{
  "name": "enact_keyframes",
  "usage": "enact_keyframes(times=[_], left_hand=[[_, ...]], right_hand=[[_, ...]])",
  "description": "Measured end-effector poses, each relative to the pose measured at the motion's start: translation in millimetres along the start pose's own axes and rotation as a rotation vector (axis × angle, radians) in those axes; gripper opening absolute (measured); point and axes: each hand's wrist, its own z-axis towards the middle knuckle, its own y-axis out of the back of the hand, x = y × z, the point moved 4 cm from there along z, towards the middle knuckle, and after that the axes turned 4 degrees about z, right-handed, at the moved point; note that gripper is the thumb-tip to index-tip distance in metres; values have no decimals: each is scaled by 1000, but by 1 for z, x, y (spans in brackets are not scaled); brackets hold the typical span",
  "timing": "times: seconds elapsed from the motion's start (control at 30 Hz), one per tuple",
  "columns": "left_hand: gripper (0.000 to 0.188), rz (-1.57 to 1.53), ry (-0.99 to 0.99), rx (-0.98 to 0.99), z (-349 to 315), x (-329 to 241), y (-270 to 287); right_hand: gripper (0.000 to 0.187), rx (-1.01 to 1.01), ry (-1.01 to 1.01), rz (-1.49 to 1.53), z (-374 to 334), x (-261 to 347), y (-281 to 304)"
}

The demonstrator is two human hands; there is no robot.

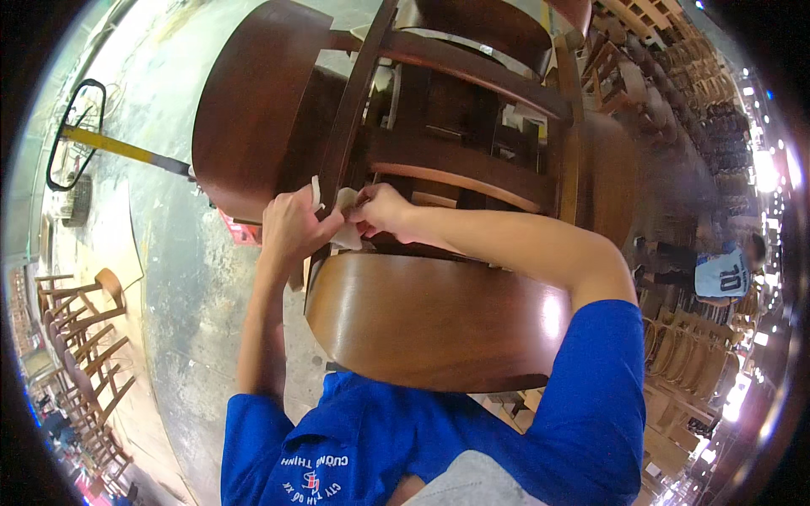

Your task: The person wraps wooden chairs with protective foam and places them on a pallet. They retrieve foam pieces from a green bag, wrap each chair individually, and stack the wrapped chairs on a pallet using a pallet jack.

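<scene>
Dark brown wooden chairs stand stacked in front of me, and a curved, glossy wooden panel [422, 312] of one lies nearest my body. Both hands meet at a long dark chair rail [348, 126]. My left hand [294, 223] is closed at the rail's left side, with a thin white piece [316, 192] of soft-looking sheet sticking up at its fingers. On the other side, my right hand [384, 211] pinches the same kind of white sheet [348, 229] against the rail. Whether it is foam, paper or cloth I cannot make out. The fingertips partly hide it.
To the left, a yellow bar with a black loop handle [114, 143] rises from the concrete floor [190, 312]. A red crate [240, 228] sits under the stack. More chairs [89, 346] stand at lower left. Another person [721, 274] is at the right among rows of wooden furniture.
</scene>
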Motion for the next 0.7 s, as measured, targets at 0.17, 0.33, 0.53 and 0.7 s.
enact_keyframes(times=[0.17,0.33,0.53,0.7], left_hand=[[36,83,74,21,-2,2,1],[35,82,65,4,3,-4,5],[37,98,51,6,-1,-5,5],[44,79,84,53,-6,-4,8]], right_hand=[[14,67,-103,352,-2,-7,-7],[13,48,77,349,7,9,-5],[16,-22,63,327,2,9,-10],[20,68,-21,357,-14,20,3]])
